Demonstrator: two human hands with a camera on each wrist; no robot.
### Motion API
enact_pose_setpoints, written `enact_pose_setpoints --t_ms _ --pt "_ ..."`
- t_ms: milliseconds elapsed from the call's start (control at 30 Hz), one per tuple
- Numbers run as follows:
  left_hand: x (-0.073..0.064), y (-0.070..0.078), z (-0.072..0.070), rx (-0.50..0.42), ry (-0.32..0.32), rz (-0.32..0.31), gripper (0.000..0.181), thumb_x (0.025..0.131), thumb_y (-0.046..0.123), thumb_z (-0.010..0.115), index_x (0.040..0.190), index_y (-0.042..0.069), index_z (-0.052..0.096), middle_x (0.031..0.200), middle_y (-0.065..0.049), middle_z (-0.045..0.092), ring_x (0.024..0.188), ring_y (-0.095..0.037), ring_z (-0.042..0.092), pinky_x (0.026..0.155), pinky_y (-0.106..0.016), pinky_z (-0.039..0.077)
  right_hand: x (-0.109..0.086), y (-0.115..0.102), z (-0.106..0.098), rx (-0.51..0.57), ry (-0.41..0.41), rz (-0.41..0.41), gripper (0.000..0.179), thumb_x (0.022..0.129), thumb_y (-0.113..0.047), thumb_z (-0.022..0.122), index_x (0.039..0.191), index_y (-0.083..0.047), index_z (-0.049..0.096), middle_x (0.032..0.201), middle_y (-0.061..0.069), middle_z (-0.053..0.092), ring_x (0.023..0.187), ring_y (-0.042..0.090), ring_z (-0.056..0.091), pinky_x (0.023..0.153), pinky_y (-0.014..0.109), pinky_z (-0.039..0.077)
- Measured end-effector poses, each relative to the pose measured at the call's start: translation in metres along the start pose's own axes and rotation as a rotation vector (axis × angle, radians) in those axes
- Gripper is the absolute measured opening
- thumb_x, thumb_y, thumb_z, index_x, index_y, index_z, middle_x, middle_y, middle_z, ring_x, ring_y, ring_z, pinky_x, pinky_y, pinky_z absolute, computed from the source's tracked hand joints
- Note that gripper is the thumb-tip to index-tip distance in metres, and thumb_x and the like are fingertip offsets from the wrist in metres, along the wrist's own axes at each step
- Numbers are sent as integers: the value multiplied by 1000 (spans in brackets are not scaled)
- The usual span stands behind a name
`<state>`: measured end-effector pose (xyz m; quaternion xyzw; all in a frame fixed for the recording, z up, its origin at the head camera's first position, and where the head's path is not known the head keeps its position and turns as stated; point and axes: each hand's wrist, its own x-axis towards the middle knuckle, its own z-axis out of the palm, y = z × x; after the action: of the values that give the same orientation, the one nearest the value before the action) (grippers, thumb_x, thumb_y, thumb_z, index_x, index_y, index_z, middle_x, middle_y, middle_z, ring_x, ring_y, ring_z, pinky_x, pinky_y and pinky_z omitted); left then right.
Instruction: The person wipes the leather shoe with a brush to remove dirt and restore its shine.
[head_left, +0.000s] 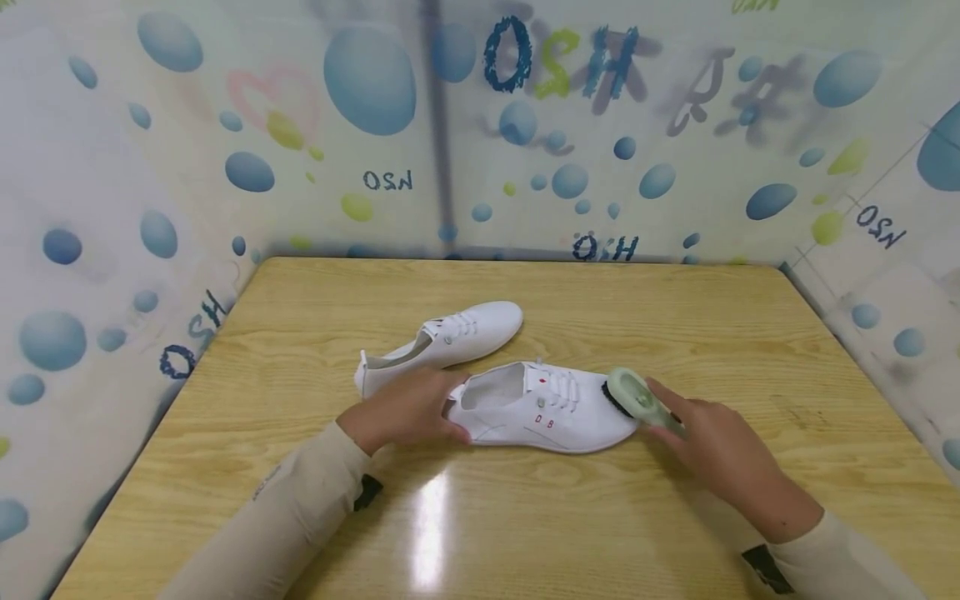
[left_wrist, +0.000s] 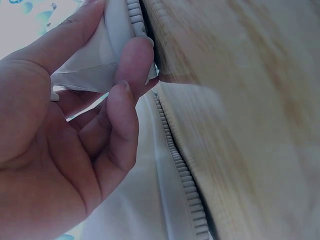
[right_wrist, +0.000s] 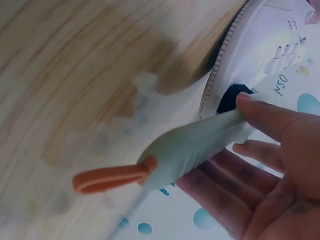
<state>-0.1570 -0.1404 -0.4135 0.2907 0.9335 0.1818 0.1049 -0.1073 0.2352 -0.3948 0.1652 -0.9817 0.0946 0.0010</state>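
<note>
A white lace-up shoe (head_left: 510, 417) with small red marks on its side lies sole down on the wooden table, toe to the right. At its heel, my left hand (head_left: 420, 408) grips the shoe, thumb on the near side; the left wrist view shows the fingers (left_wrist: 122, 110) curled at the heel and sole edge. My right hand (head_left: 720, 446) holds a pale green brush (head_left: 637, 393) by its handle, dark bristles against the toe. An orange loop (right_wrist: 110, 178) hangs from the handle's end. Behind lies a second white shoe (head_left: 487, 327), its heel partly covered by my left hand.
The wooden table (head_left: 637, 317) reaches back to a wall covering (head_left: 480, 167) patterned with blue and green spots and letters. Similar covering stands on the left and right sides. A bright light reflection shows on the table's near part.
</note>
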Motion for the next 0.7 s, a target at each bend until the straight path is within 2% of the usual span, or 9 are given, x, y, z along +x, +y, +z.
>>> enact_pose_setpoints --t_ms 133,400,567,700 --pt "0 1 -1 -8 -2 -5 55 70 45 89 107 15 61 81 7 57 77 -12 53 75 -32 47 -6 5 -2 20 -39 -5 62 87 -26 78 141 -5 55 87 9 73 65 8 55 57 30 43" --pt "0 1 -2 -19 -4 -10 54 70 44 89 107 15 62 83 8 58 78 -12 53 76 -31 47 -10 3 -3 86 -95 -83 58 87 -27 77 140 -14 58 95 0 74 78 7 63 64 29 48" --pt "-1 1 -3 -35 -6 1 53 70 43 90 106 15 62 83 7 57 78 -12 52 75 -31 46 -2 -4 0 76 -42 -106 59 87 -27 77 141 -13 58 98 5 75 79 11 66 65 32 52" --pt "0 1 -3 -36 -3 18 53 70 43 90 105 15 62 83 8 57 78 -11 52 74 -30 45 7 -6 2 60 13 -65 62 87 -25 78 143 -10 55 94 12 75 72 13 63 61 34 50"
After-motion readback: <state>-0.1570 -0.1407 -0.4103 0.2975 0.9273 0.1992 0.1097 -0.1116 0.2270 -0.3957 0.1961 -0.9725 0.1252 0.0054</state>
